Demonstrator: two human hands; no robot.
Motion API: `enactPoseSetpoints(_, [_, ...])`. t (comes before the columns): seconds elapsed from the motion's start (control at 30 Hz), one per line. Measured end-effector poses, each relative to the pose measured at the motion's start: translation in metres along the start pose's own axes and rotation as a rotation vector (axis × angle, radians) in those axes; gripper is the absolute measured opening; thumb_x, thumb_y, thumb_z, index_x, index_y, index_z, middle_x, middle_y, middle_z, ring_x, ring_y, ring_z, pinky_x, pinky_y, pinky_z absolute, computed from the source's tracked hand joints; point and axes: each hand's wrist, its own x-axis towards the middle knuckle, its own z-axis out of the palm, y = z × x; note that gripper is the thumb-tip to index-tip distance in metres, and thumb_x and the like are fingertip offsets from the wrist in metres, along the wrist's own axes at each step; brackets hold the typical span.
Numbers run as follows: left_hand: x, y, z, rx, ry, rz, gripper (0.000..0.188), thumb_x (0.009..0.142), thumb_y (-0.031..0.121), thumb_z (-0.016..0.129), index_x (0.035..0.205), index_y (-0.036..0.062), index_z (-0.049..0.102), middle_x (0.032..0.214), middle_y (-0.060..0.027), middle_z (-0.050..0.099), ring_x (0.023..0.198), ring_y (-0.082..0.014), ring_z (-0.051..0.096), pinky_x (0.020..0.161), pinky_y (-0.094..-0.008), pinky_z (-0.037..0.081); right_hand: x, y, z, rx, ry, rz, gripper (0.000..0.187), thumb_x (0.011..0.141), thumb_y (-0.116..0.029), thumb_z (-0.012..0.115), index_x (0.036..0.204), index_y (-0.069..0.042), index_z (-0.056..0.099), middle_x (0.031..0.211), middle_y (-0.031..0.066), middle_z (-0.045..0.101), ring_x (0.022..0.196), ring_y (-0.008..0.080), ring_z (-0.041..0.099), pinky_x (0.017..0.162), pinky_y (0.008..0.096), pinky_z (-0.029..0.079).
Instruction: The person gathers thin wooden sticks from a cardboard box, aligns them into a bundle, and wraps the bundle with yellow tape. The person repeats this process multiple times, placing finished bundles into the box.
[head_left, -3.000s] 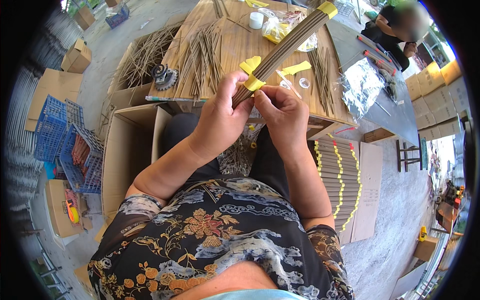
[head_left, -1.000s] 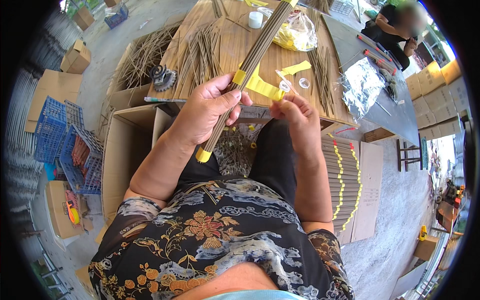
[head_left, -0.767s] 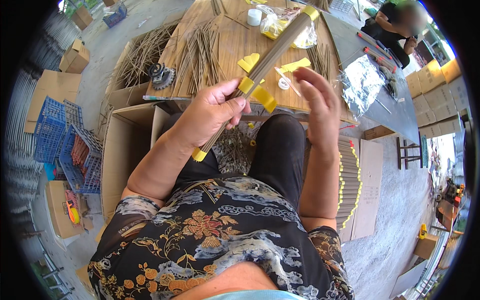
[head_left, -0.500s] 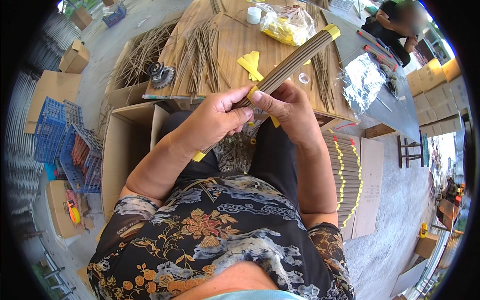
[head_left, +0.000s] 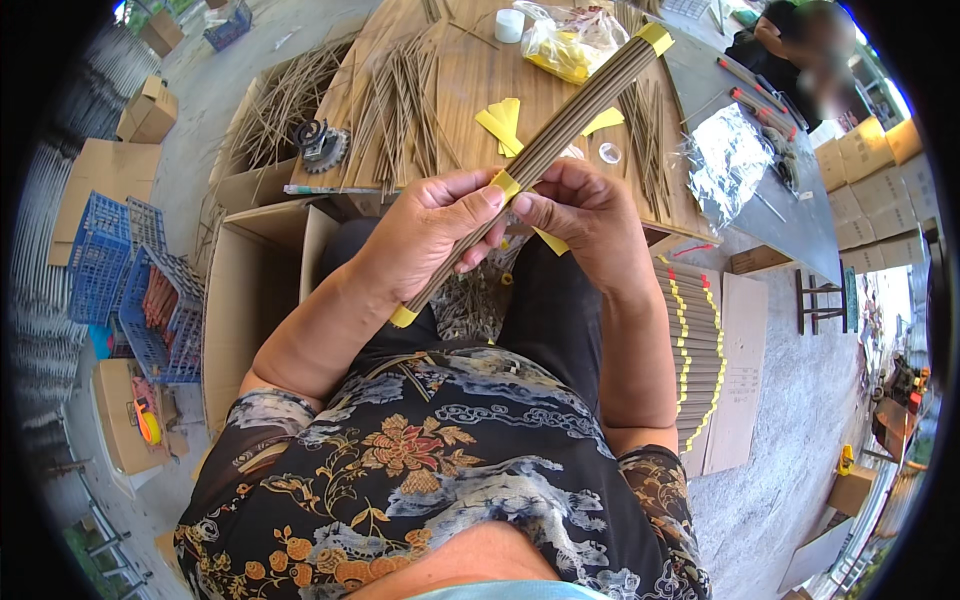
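While the near end of the stick bundle (head_left: 575, 110) is poking out below the left grip (head_left: 440, 225), that hand is grasping the bundle's lower part, thumb at a yellow middle band (head_left: 506, 185). The right grip (head_left: 590, 215) is pinching the bundle from the right beside this band, and a yellow strip end (head_left: 551, 241) is showing below its fingers. The far half is slanting over the wooden surface (head_left: 465, 90), where, farther off, a plastic bag (head_left: 575, 45) is lying.
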Motion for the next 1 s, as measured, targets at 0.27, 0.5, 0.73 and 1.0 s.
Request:
enactPoseSetpoints(0.27, [0.0014, -0.0025, 0.0037, -0.049, 0.062, 0.057, 0.024, 0.087, 0.020, 0.052, 0.103, 0.0020, 0.048, 0.068, -0.0044, 0.054, 0.049, -0.0050, 0.048, 0.042, -0.0152, 0.037, -0.0087, -0.0098, 0.0059, -0.076, 0.065, -0.002, 0.014, 0.081, -0.005, 0.059, 0.090, 0.005, 0.060, 0.079, 0.0044, 0.062, 0.072, 0.0089, 0.057, 0.065, 0.0221, 0.047])
enactPoseSetpoints(0.5, [0.0027, -0.0044, -0.0008, -0.057, 0.039, 0.004, 0.024, 0.086, 0.021, 0.054, 0.101, 0.0020, 0.051, 0.067, -0.0048, 0.053, 0.052, -0.0060, 0.048, 0.041, -0.0159, 0.038, -0.0085, -0.0096, 0.0068, -0.149, 0.141, 0.054, 0.010, 0.081, -0.006, 0.059, 0.084, 0.004, 0.061, 0.074, 0.0031, 0.061, 0.068, 0.0075, 0.055, 0.063, 0.0212, 0.046])
enactPoseSetpoints(0.73, [0.0047, -0.0041, 0.0046, 0.049, 0.067, 0.029, 0.026, 0.087, 0.025, 0.053, 0.097, 0.0010, 0.055, 0.065, -0.0025, 0.052, 0.049, -0.0042, 0.044, 0.041, -0.0150, 0.034, -0.0093, -0.0054, 0.0061, -0.250, 0.218, 0.093, 0.017, 0.080, -0.011, 0.062, 0.082, 0.005, 0.059, 0.071, 0.0038, 0.060, 0.066, 0.0068, 0.054, 0.060, 0.0199, 0.044])
enactPoseSetpoints(1.0, [0.0056, -0.0086, 0.0033, 0.170, 0.112, 0.043, 0.029, 0.087, 0.028, 0.052, 0.097, 0.0017, 0.055, 0.064, -0.0014, 0.052, 0.049, -0.0033, 0.044, 0.041, -0.0147, 0.033, -0.0087, -0.0061, 0.0075, -0.271, 0.229, 0.138, 0.018, 0.079, -0.013, 0.061, 0.079, 0.005, 0.058, 0.069, 0.0048, 0.060, 0.065, 0.0068, 0.054, 0.058, 0.0196, 0.043])
